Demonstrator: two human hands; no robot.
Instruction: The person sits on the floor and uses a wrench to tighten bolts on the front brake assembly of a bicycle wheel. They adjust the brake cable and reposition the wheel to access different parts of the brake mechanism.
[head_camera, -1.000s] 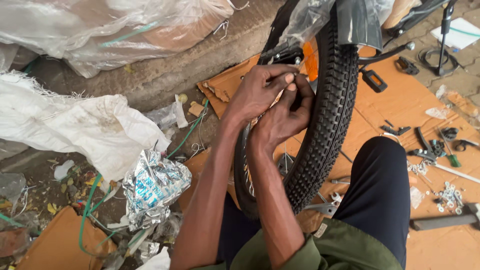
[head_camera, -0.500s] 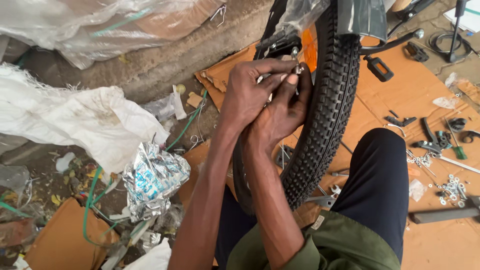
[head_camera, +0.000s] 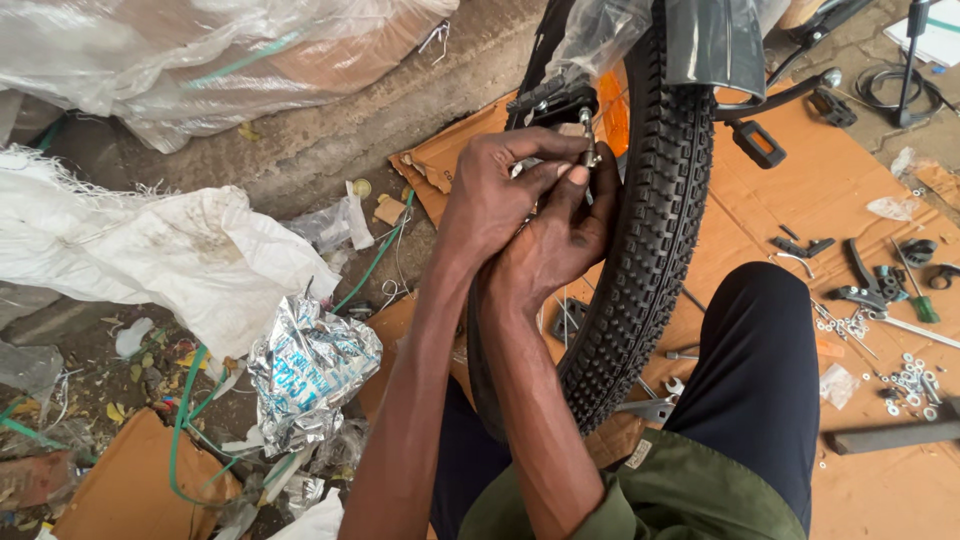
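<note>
So, head view: both hands up by the knobby bike tyre (head_camera: 650, 250) btwn the knees. Left hand (head_camera: 490, 205) and right hand (head_camera: 560, 240) fingers pinched shut on a small metal bolt (head_camera: 587, 140) at the brake. It's stiff, tiny, prob slippery, so grip the shaft w/ fingertips.

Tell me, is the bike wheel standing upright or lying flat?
Upright. The tyre rises edge-on from the cardboard between the person's knees, tread facing the camera, while both hands work at a small metal part beside its rim.
</note>
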